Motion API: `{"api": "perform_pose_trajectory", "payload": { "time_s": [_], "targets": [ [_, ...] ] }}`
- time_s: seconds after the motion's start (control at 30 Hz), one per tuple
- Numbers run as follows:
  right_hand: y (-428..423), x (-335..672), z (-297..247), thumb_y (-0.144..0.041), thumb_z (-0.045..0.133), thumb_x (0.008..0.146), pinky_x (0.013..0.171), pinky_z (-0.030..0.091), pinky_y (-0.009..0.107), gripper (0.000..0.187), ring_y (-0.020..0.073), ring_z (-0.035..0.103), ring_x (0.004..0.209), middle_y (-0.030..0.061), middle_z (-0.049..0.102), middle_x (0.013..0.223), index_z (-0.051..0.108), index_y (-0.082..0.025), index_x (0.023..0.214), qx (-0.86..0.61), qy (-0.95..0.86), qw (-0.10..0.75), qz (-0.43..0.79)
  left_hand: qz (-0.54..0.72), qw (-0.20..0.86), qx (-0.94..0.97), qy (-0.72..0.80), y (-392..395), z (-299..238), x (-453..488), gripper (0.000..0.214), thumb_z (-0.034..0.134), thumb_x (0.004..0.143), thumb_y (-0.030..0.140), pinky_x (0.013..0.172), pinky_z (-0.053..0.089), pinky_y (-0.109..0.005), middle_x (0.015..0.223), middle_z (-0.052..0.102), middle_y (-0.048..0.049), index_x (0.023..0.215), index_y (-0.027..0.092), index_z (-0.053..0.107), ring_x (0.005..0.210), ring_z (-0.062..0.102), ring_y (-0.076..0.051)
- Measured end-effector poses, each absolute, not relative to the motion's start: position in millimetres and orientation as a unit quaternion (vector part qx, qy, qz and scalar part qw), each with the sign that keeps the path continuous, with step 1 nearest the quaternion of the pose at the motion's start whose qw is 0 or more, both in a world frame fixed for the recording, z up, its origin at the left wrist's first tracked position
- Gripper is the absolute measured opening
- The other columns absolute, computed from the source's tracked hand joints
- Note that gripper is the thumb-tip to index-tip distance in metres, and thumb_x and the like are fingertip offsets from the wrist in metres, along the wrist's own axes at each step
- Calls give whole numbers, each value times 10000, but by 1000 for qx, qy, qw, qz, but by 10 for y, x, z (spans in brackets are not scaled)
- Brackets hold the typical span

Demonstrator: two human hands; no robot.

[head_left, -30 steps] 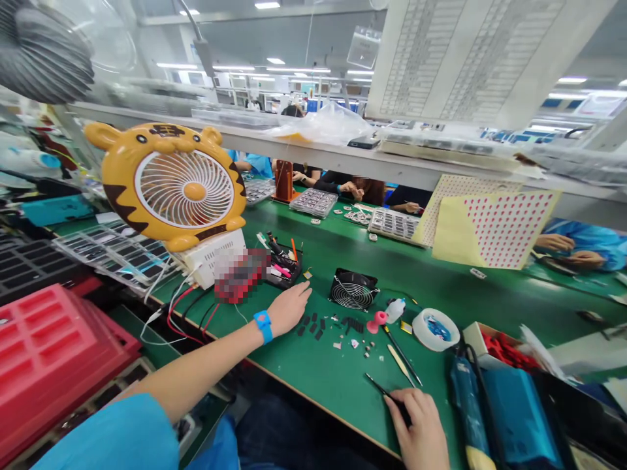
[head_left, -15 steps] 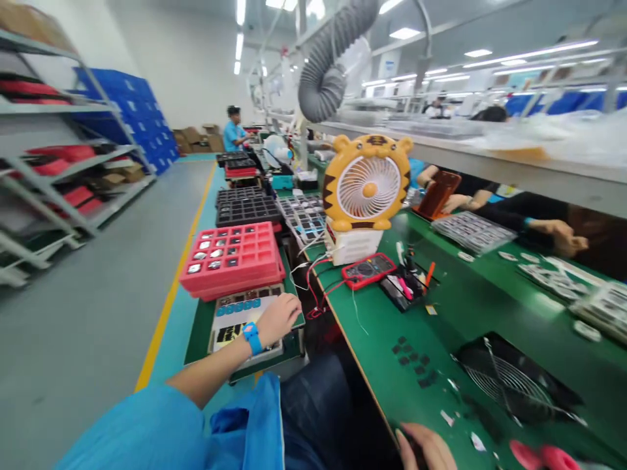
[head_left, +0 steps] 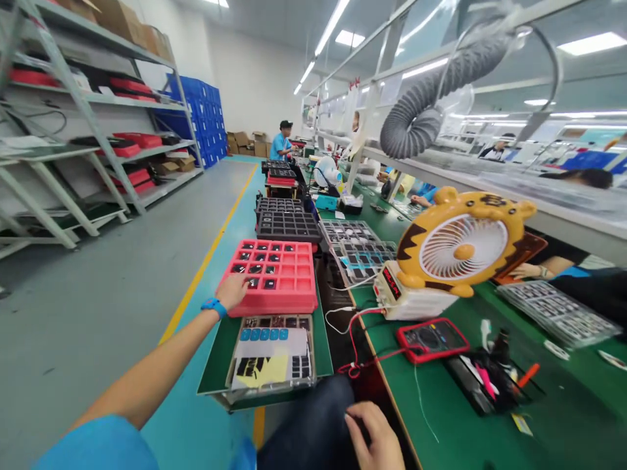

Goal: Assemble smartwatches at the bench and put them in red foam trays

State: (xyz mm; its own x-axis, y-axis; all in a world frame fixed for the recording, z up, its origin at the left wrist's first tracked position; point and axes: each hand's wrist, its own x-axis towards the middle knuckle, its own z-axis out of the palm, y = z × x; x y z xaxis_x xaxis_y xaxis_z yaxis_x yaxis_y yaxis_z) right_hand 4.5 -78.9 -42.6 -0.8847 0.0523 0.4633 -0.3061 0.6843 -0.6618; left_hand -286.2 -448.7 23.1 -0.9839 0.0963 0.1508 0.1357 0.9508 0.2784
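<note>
My left hand (head_left: 233, 292), with a blue wristband (head_left: 214, 306), reaches to the near left corner of a pink foam tray (head_left: 298, 284). Its fingers are bent together over a corner compartment, and whatever they hold is hidden. Small dark square parts (head_left: 270, 284) sit in the tray's left and far compartments; several at the near right hold none. Low in the view, my right hand (head_left: 377, 438) is beside my knee and the bench edge. Thumb and forefinger meet at their tips in a pinch; I cannot make out anything between them.
Before the pink tray lies a clear tray (head_left: 229, 372) with blue and black pieces. Black trays (head_left: 289, 225) stand beyond. On the green bench (head_left: 392, 365) are a tiger-shaped fan (head_left: 463, 251), a power supply (head_left: 416, 300), a red multimeter (head_left: 434, 339) and a tool holder (head_left: 475, 385). Red leads hang over the edge.
My left hand has moved from above the clear tray to the pink tray's near left corner. My right hand has come off the bench top toward my lap. The view has turned left.
</note>
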Motion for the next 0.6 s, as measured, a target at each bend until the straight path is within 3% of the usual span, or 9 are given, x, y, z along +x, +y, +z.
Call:
{"api": "perform_pose_trajectory", "payload": {
  "time_s": [0.13,0.27,0.4,0.47,0.6],
  "targets": [
    [-1387,-1070,-185,-219,555,976,761,606,299,162,213,734,820,58,743,875,715,-222,949,142,-899,128,393,-156,59,-53,-985,-4739,145,-3614,299,641,987,357,1005,551,-495,1274,655,-105,1215,164,647,1159,645,-255],
    [-2040,-2133,-59,-73,654,869,879,592,332,240,228,725,955,62,745,1018,734,-220,1042,209,-911,24,354,-164,53,-52,-984,-4805,10,-4158,316,639,988,363,1002,552,-495,1293,646,-107,1238,170,639,1160,643,-255],
    [-2441,-2898,-159,-122,668,894,1009,539,389,305,266,669,1148,118,701,1222,703,-202,1187,195,-921,20,335,-169,61,-34,-983,-4795,-177,-4360,309,641,986,372,996,552,-494,1265,654,-103,1216,165,645,1142,646,-252],
    [-2505,-3114,-258,-155,625,939,989,539,398,249,271,672,1122,141,707,1191,701,-169,1176,167,-930,18,326,-168,72,-21,-983,-4792,-273,-4370,309,634,988,376,1011,539,-502,1276,648,-105,1219,171,644,1159,636,-257],
    [-2517,-3246,-419,-183,579,977,950,528,370,169,245,677,1029,100,741,1070,718,-177,1074,133,-940,11,315,-165,81,-10,-983,-4810,-392,-4362,303,614,999,372,1033,520,-506,1283,647,-105,1234,183,643,1183,621,-260]
  ]
}}
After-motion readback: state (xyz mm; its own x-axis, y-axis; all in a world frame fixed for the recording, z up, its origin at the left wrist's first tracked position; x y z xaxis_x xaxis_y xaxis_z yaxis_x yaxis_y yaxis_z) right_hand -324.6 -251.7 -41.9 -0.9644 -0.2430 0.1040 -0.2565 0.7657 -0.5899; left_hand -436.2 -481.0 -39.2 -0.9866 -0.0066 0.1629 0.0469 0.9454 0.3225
